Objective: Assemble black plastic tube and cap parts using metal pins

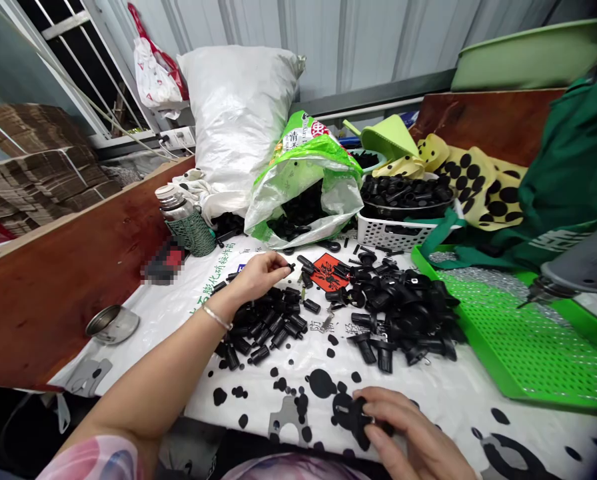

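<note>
My left hand reaches out over a heap of small black cylindrical parts and pinches one small black piece between its fingertips. My right hand is close to me at the table's near edge and grips a larger black plastic part. A bigger pile of black plastic fittings lies to the right of the small parts, on the white printed sheet covering the table.
A green perforated tray lies at the right. Behind are a white basket with a bowl of black parts, a green-white bag, a white sack, a flask and a metal lid at left.
</note>
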### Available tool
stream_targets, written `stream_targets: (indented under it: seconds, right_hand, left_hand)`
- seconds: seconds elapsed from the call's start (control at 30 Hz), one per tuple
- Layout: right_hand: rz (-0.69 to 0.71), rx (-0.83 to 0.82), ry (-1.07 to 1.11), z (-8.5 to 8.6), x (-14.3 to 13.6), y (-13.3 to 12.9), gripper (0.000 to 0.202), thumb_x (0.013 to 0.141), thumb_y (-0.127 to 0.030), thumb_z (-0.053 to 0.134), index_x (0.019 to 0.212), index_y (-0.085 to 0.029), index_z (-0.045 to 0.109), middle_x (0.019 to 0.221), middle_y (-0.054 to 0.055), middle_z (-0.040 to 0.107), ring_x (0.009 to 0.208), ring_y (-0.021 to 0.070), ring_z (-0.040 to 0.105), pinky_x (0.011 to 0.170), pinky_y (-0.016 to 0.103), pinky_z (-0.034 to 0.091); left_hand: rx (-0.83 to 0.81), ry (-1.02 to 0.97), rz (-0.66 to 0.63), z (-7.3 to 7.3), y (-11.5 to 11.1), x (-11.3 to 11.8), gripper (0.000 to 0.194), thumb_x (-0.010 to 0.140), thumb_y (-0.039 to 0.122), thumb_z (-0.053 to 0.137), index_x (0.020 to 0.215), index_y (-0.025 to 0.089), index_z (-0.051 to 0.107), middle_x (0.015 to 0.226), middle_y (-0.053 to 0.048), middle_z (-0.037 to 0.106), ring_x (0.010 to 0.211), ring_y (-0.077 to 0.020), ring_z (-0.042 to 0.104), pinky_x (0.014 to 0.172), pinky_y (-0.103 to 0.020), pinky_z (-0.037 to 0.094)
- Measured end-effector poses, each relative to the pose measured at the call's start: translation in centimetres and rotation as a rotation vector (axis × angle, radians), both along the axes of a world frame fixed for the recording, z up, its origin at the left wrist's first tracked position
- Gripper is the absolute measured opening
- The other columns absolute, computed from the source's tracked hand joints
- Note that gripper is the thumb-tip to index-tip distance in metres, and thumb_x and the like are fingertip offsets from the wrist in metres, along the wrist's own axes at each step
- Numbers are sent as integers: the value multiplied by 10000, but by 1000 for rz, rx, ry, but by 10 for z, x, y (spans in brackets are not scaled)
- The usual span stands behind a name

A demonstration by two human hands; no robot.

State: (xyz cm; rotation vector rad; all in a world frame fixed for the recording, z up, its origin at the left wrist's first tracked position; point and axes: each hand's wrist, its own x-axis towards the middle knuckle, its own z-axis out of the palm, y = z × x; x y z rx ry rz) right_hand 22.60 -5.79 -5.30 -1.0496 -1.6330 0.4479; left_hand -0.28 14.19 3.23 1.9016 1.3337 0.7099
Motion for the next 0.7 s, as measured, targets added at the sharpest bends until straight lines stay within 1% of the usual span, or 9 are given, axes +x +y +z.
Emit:
stream_targets:
  seconds: [0.1, 0.13, 0.17, 0.23, 0.3, 0.4, 0.5, 0.6, 0.7]
  right_hand:
    - [-29, -62, 94, 14, 2, 5, 143, 804, -140, 593, 928, -208, 616, 960, 72, 687, 897, 183, 677, 777, 225, 570]
    - [-41, -58, 115, 21, 1, 7, 147, 810, -130, 582, 929, -209, 616, 972, 69, 682, 911, 174, 671, 798, 220, 562]
    - [-46, -49, 135, 29, 1, 9, 155, 812, -119, 575, 932, -208, 617, 985, 67, 677, 925, 166, 665, 814, 214, 554]
    - [-54, -15, 170, 44, -3, 13, 173, 821, -99, 558, 942, -208, 617, 1011, 64, 663, 957, 150, 646, 840, 204, 537]
    - [-41, 11, 188, 56, -7, 17, 199, 826, -76, 546, 961, -206, 614, 1023, 63, 652, 980, 144, 629, 860, 216, 527]
    - [25, 53, 157, 63, -11, 19, 246, 815, -41, 547, 993, -200, 605, 1030, 67, 646, 1001, 155, 613, 867, 253, 523]
    - [127, 82, 63, 62, -12, 20, 283, 802, -20, 546, 1022, -192, 596, 1048, 77, 644, 995, 166, 616, 839, 270, 532]
    - [188, 127, -34, 62, -13, 21, 296, 796, -6, 535, 1027, -184, 590, 1063, 86, 643, 989, 167, 625, 820, 267, 536]
    - [218, 187, -140, 65, -15, 24, 269, 790, -13, 540, 997, -177, 595, 1028, 91, 662, 948, 164, 645, 781, 254, 543]
  left_hand:
    - [-48, -173, -66, 5, -47, 3, 239, 821, 329, 537, 956, 133, 522, 879, -46, 609, 743, -132, 609, 691, -271, 493]
    - [-123, -326, -122, 4, -63, 6, 253, 805, 327, 579, 957, 132, 523, 882, -48, 599, 735, -130, 606, 693, -272, 492]
    - [-196, -428, -159, 3, -79, 9, 257, 788, 324, 617, 940, 134, 534, 858, -38, 589, 714, -119, 593, 683, -261, 486]
    - [-292, -509, -199, 0, -106, 14, 241, 772, 296, 659, 929, 138, 567, 833, -24, 579, 716, -105, 571, 660, -226, 462]
    - [-342, -542, -223, -4, -125, 17, 233, 768, 294, 673, 920, 139, 592, 805, -20, 579, 701, -99, 554, 638, -210, 442]
    - [-449, -656, -241, -9, -138, 18, 267, 752, 333, 690, 897, 130, 591, 773, -24, 586, 660, -99, 559, 612, -208, 439]
    - [-535, -754, -257, -11, -142, 15, 314, 734, 374, 705, 877, 124, 581, 719, -20, 588, 612, -98, 570, 591, -207, 448]
    - [-580, -761, -271, -13, -142, 10, 340, 736, 406, 697, 875, 117, 583, 658, -13, 580, 573, -96, 563, 565, -203, 451]
    - [-610, -780, -295, -17, -143, 8, 370, 759, 460, 656, 872, 115, 582, 636, -15, 581, 518, -80, 539, 528, -192, 437]
